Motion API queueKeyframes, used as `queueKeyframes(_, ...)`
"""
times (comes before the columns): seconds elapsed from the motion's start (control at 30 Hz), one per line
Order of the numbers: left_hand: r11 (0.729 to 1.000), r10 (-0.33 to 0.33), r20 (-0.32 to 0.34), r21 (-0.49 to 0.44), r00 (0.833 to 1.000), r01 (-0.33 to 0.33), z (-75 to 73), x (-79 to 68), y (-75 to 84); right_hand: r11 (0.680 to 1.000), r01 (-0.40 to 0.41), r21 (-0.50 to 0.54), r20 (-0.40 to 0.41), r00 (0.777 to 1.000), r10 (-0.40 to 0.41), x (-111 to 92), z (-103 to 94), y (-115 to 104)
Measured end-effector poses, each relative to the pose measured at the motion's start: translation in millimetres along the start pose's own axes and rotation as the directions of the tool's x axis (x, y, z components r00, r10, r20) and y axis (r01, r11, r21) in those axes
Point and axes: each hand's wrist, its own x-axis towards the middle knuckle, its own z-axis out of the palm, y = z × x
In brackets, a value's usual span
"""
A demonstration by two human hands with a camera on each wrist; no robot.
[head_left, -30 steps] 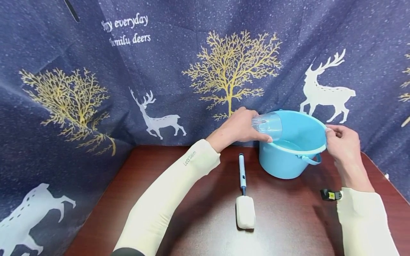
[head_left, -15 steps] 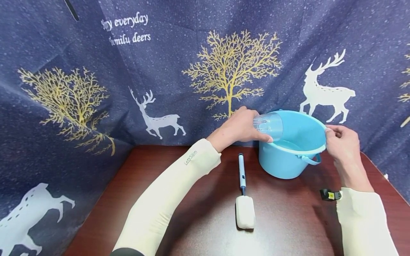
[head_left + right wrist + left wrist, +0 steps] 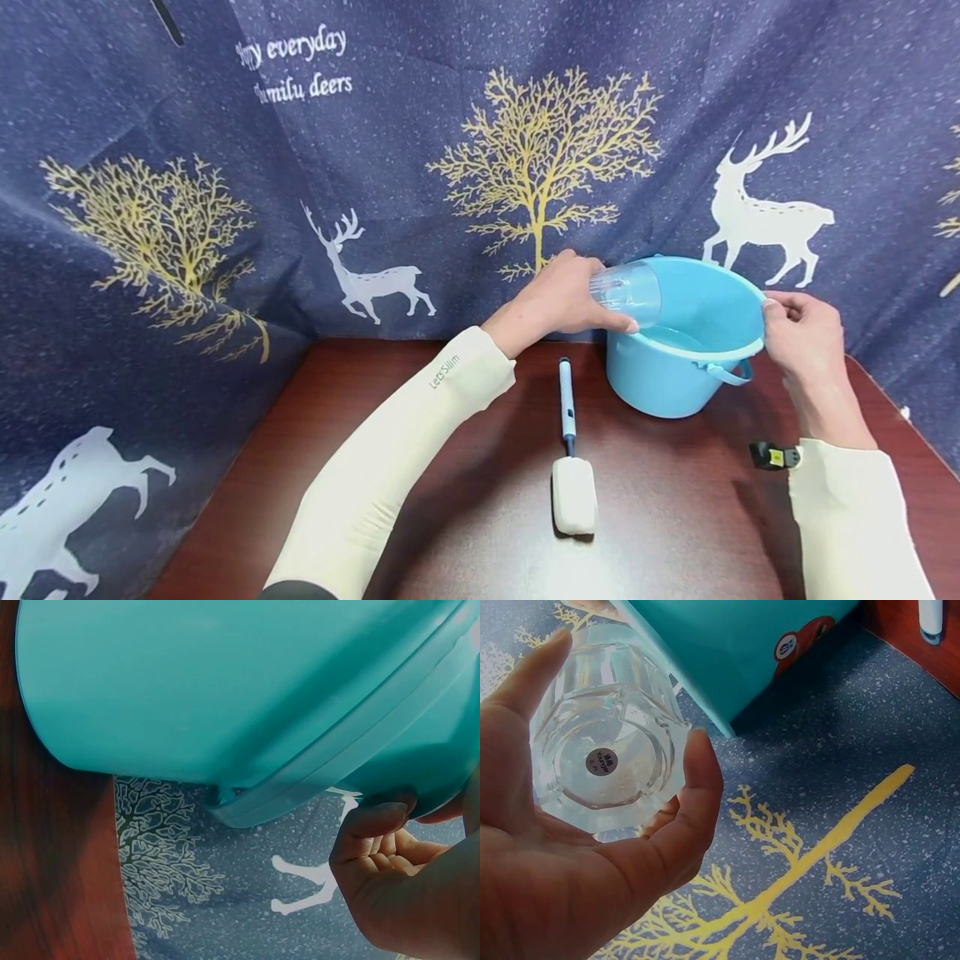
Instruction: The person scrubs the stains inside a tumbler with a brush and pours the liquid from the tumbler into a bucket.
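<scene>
A clear faceted drinking glass (image 3: 632, 293) lies nearly sideways over the left rim of a light-blue bucket (image 3: 663, 383), its mouth toward the inside. My left hand (image 3: 566, 293) grips it near the base, thumb and fingers round its sides. The left wrist view shows the base of the glass (image 3: 600, 761), with a small round dark sticker, facing the camera. My right hand (image 3: 806, 333) pinches the bucket's right rim between thumb and curled fingers. Seen from the right wrist, the bucket wall (image 3: 150, 690) fills the upper part, with the right hand (image 3: 405, 862) at its edge.
A brush with a white sponge head (image 3: 575, 497) and a light-blue handle (image 3: 567, 400) lies on the dark red-brown table (image 3: 480, 500), left of and nearer than the bucket. Behind the table hangs a blue cloth (image 3: 390, 183) printed with deer and trees. The bucket's handle (image 3: 729, 373) hangs at its front right.
Almost nothing differs. The glass shifted very slightly right and back again; both hands keep their holds, and the bucket and brush stay in place.
</scene>
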Motion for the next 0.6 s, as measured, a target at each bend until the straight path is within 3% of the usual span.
queueKeyframes(0.6,0.994,0.030,-0.044,-0.103,0.999,-0.034,8.8,-4.6,-13.2,1.000,0.005,-0.012,0.004,1.000,-0.005,-1,-0.9,0)
